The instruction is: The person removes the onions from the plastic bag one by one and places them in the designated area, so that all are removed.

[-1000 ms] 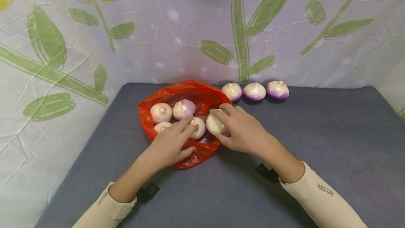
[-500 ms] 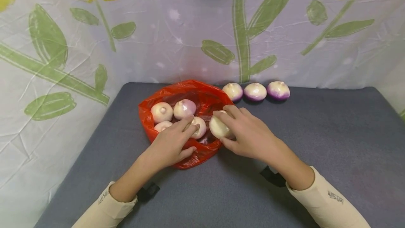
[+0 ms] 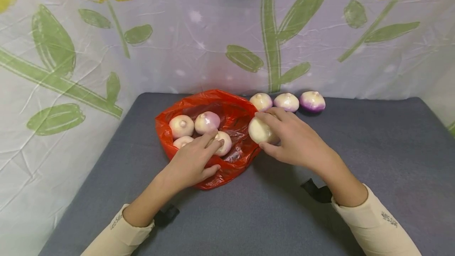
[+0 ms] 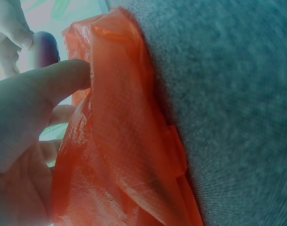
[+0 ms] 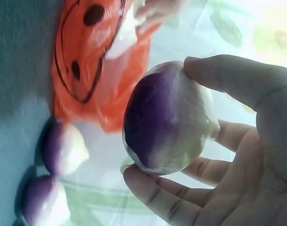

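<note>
A glossy purple-and-white onion (image 3: 260, 130) is held in my right hand (image 3: 296, 139), thumb on one side and fingers curled round the other. In the right wrist view this onion (image 5: 169, 120) shows its purple end. It sits at the right rim of a red plastic bag (image 3: 245, 161). My left hand (image 3: 190, 161) reaches over the bag's near rim with loosely spread fingers. Its fingertips overlap an onion (image 3: 224, 145) inside, and in the left wrist view its thumb (image 4: 68, 77) touches the bag's edge. Several onions lie in the bag, including a pale one (image 3: 181, 125) and a purplish one (image 3: 207, 122).
Three onions stand in a row along the table's back edge: one behind the bag's right side (image 3: 260, 101), a middle onion (image 3: 286, 101) and a right-hand onion (image 3: 312, 101). The grey tabletop (image 3: 384, 161) meets a flower-printed curtain (image 3: 199, 50) behind.
My right hand has moved right and slightly back, bringing the onion from inside the bag's right part to its right rim. My left hand stays put.
</note>
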Demonstrator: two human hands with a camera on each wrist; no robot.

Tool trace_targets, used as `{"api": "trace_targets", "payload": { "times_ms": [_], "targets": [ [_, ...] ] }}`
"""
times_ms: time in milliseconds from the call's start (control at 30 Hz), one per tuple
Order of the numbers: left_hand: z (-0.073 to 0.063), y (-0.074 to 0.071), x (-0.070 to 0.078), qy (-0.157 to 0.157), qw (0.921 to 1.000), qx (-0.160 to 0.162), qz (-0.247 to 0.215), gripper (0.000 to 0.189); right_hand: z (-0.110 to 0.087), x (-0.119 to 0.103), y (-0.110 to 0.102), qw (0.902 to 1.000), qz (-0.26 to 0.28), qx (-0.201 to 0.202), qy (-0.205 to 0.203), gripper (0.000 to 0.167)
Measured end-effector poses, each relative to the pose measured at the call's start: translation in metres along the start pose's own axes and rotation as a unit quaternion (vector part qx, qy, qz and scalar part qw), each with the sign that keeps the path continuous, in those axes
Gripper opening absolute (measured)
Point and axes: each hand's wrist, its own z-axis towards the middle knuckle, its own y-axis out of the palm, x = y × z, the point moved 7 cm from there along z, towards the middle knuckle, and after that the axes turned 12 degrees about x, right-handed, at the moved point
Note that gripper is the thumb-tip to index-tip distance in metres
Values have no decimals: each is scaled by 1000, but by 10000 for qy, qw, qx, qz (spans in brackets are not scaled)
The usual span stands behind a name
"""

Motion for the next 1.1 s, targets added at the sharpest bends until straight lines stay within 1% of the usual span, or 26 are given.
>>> {"api": "trace_targets", "payload": {
  "times_ms": [100, 233, 400, 500, 700, 933, 1100],
  "targets": [
    [0, 0, 0, -7, 10000, -18, 0, 60, 2, 10, -8, 9998, 59, 66, 194, 61],
    [0, -1, -1, -35, 10000, -17, -13, 60, 3, 29, -23, 9978, -52, 116, 652, 59],
    [0, -2, -1, -82, 9999, -59, -31, 59, 1, 56, -40, 9904, -260, 51, 1360, 62],
    [0, -3, -1, -87, 9999, -58, -20, 59, -1, 69, -47, 9861, -255, 57, 1643, 62],
    [0, -2, -1, -50, 10000, -7, -8, 59, -5, 91, -55, 9796, -237, 25, 1993, 67],
    [-1, 0, -1, -73, 9999, -84, -16, 59, -10, 112, -58, 9713, -235, -76, 2365, 72],
    [-1, 0, -1, -64, 10000, -69, -29, 59, -13, 127, -62, 9678, -232, 96, 2504, 71]
  ]
}}
